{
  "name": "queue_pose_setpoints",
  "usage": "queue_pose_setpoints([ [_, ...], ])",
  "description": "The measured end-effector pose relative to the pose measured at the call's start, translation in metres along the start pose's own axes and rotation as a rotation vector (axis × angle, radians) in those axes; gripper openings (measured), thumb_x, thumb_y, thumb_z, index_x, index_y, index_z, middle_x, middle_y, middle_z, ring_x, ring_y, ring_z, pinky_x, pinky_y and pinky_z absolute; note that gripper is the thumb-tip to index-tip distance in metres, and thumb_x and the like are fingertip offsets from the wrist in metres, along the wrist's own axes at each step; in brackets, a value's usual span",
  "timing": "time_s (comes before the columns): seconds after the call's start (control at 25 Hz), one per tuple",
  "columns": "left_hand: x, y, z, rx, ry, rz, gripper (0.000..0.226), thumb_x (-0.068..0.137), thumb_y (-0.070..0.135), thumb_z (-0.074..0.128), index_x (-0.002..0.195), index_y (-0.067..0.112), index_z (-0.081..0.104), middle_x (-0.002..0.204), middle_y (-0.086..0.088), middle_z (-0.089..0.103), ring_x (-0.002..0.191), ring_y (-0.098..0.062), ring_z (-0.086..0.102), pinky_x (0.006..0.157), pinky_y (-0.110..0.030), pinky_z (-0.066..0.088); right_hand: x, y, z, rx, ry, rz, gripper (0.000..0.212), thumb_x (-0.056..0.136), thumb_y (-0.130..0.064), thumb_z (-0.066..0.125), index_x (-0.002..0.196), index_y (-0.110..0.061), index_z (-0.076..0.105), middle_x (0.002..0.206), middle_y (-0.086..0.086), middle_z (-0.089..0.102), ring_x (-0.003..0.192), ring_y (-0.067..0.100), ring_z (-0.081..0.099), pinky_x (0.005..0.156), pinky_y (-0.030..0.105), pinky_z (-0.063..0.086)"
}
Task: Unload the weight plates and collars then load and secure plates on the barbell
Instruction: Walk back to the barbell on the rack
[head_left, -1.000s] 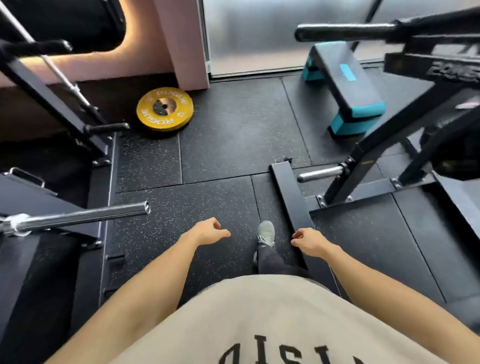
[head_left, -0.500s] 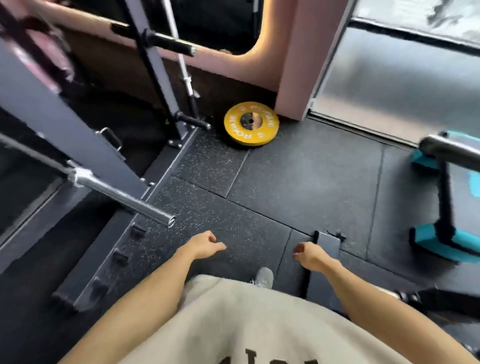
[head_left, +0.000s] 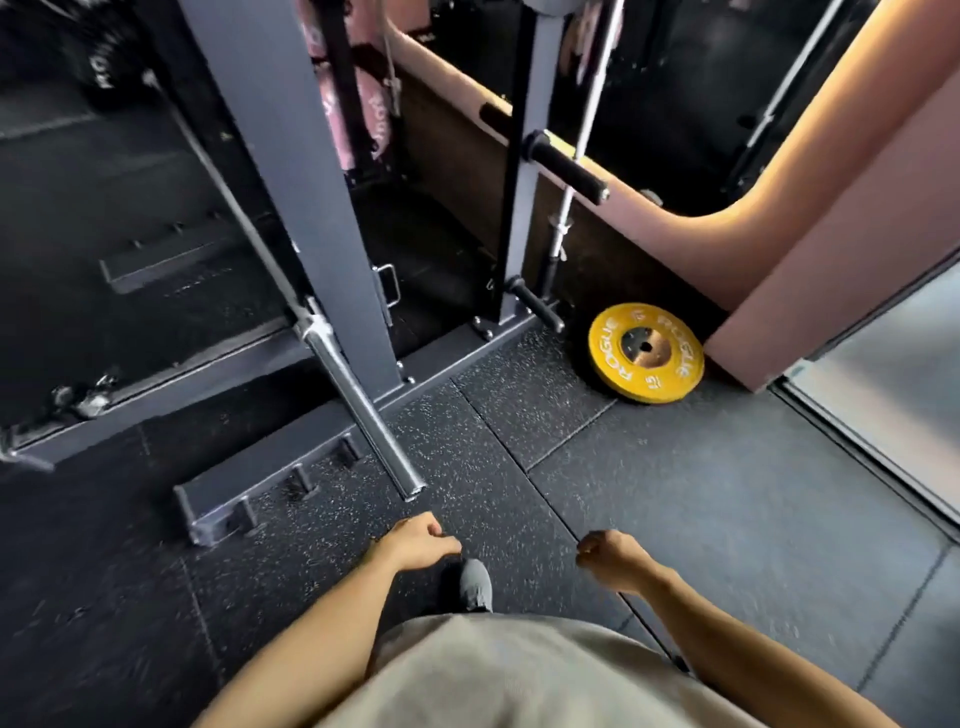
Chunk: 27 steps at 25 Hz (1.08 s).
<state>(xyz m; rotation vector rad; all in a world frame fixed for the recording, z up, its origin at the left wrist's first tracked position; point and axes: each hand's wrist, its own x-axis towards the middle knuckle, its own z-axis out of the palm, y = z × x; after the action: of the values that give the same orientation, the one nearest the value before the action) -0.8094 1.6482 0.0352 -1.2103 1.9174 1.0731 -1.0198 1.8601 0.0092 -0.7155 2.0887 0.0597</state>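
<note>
Near the bottom of the head view, we see our left hand (head_left: 415, 543) and right hand (head_left: 613, 561) held out over the speckled rubber floor (head_left: 727, 519), well apart from each other. On the left hand the fingers (head_left: 439, 540) are loosely curled inward, thumb toward the palm, and they hold and touch nothing. The right hand is curled tighter, close to a soft fist, and it too grips nothing. Between the two forearms a grey shoe (head_left: 475, 582) stands on the floor, above the beige shirt (head_left: 519, 675) that fills the near edge.

Just beyond the left hand, the bare steel sleeve of the barbell (head_left: 363, 405) points toward us; we see no plate or collar on the part in view. Its shaft runs away to the far left past a grey rack upright (head_left: 311, 182). At the far right, a yellow weight plate (head_left: 645, 352) lies on the floor beside the pink wall corner (head_left: 810, 291), well apart from both hands. A black storage peg (head_left: 535, 306) juts from the rack base just left of that plate, and another black peg (head_left: 566, 166) sticks out higher up.
</note>
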Motion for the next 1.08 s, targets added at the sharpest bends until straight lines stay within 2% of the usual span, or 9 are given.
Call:
queue_pose_setpoints([
  [0.28,0.003,-0.015,-0.01,-0.094,-0.007,-0.079,0.05,0.086,0.056,0.06,0.123,0.025,0.05,0.133,-0.001,0.054,0.107,-0.019,0.051,0.085,-0.031,0.037,0.025,-0.033,-0.027,-0.027,0.035,-0.029,0.028,0.089,-0.028,0.058,0.116,-0.023,0.068,0.121,0.002,0.068,0.113,0.021,0.062,0.088,0.026,0.047],
  [0.4,0.002,-0.013,-0.011,-0.142,0.017,-0.091,0.044,0.085,0.056,0.06,0.115,0.026,0.048,0.129,-0.001,0.055,0.107,-0.02,0.051,0.087,-0.032,0.038,0.032,-0.041,-0.033,-0.074,0.019,-0.059,0.03,0.09,-0.028,0.057,0.118,-0.024,0.067,0.122,0.001,0.068,0.113,0.02,0.062,0.088,0.025,0.048],
  [0.48,0.0,-0.008,-0.009,-0.19,0.024,-0.089,0.048,0.084,0.056,0.06,0.118,0.025,0.05,0.124,-0.002,0.057,0.108,-0.021,0.055,0.089,-0.032,0.04,0.036,-0.043,-0.041,-0.094,0.002,-0.07,0.028,0.09,-0.027,0.057,0.115,-0.023,0.068,0.119,0.003,0.069,0.111,0.021,0.063,0.086,0.026,0.049],
  [0.6,-0.004,0.004,-0.007,-0.227,0.041,-0.091,0.052,0.082,0.059,0.061,0.121,0.026,0.052,0.118,-0.001,0.06,0.104,-0.02,0.057,0.086,-0.031,0.04,0.038,-0.041,-0.059,-0.093,-0.006,-0.082,0.027,0.09,-0.031,0.059,0.115,-0.025,0.068,0.119,0.002,0.069,0.109,0.02,0.064,0.086,0.026,0.049],
  [0.72,-0.005,0.019,-0.003,-0.205,0.02,-0.092,0.054,0.078,0.061,0.062,0.119,0.027,0.052,0.119,-0.002,0.061,0.107,-0.023,0.06,0.086,-0.031,0.041,0.037,-0.029,-0.069,-0.041,0.007,-0.056,0.025,0.089,-0.032,0.058,0.111,-0.026,0.068,0.117,0.002,0.069,0.107,0.021,0.064,0.086,0.027,0.049],
  [0.8,0.0,0.031,-0.004,-0.152,-0.003,-0.08,0.055,0.079,0.061,0.062,0.121,0.027,0.051,0.123,-0.003,0.061,0.11,-0.023,0.059,0.091,-0.032,0.041,0.04,-0.019,-0.069,-0.015,0.015,-0.022,0.018,0.088,-0.03,0.056,0.101,-0.026,0.067,0.114,0.004,0.069,0.106,0.022,0.064,0.086,0.028,0.049],
  [0.92,0.01,0.058,-0.003,-0.046,-0.039,-0.039,0.057,0.08,0.06,0.062,0.125,0.028,0.052,0.133,-0.004,0.057,0.117,-0.024,0.055,0.098,-0.033,0.042,0.033,0.003,-0.065,0.058,0.032,0.013,0.009,0.09,-0.028,0.053,0.086,-0.027,0.061,0.098,0.006,0.061,0.092,0.019,0.058,0.089,0.029,0.048],
  [1.0,0.016,0.089,-0.001,0.04,-0.057,0.014,0.057,0.083,0.057,0.062,0.13,0.026,0.052,0.138,-0.004,0.054,0.124,-0.024,0.052,0.099,-0.032,0.04,0.028,0.028,-0.067,0.136,0.05,0.056,0.012,0.091,-0.026,0.053,0.096,-0.023,0.064,0.097,0.007,0.058,0.09,0.018,0.054,0.091,0.029,0.047],
  [1.08,0.02,0.12,0.004,0.105,-0.085,0.054,0.057,0.085,0.055,0.062,0.133,0.025,0.052,0.141,-0.004,0.052,0.127,-0.024,0.05,0.099,-0.033,0.04,0.024,0.054,-0.071,0.178,0.051,0.116,0.022,0.092,-0.026,0.052,0.104,-0.016,0.068,0.107,0.012,0.064,0.101,0.023,0.061,0.09,0.03,0.047],
])
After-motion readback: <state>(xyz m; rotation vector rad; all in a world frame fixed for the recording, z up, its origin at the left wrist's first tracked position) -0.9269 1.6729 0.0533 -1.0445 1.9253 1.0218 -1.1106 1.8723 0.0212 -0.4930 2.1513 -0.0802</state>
